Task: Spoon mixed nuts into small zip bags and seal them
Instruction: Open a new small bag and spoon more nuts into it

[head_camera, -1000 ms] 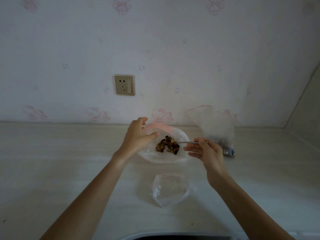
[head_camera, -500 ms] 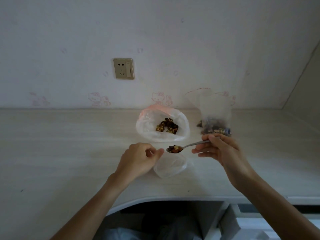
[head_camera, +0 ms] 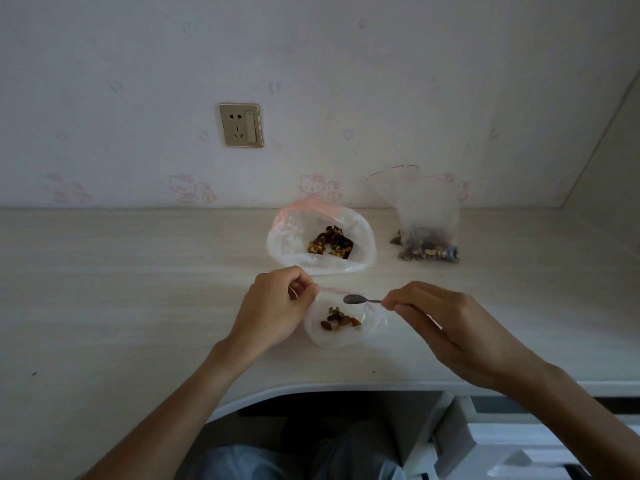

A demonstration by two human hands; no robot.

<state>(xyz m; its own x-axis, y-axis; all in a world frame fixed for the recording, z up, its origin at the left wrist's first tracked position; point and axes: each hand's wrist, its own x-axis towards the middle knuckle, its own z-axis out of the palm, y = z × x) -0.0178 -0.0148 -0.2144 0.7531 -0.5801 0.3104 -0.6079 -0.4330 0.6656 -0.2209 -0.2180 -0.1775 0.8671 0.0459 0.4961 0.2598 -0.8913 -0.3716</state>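
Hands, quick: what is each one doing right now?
Left hand: pinches the rim of the small zip bag.
Right hand: holds the spoon, now empty, above that bag.

The right hand covers most of the spoon handle, so only the bowl and a short neck show. The left hand hides the near-left rim of the small zip bag it pinches. Beyond the right hand, the standing bag's contents are too blurred to identify. Both forearms are cut off by the bottom edge.
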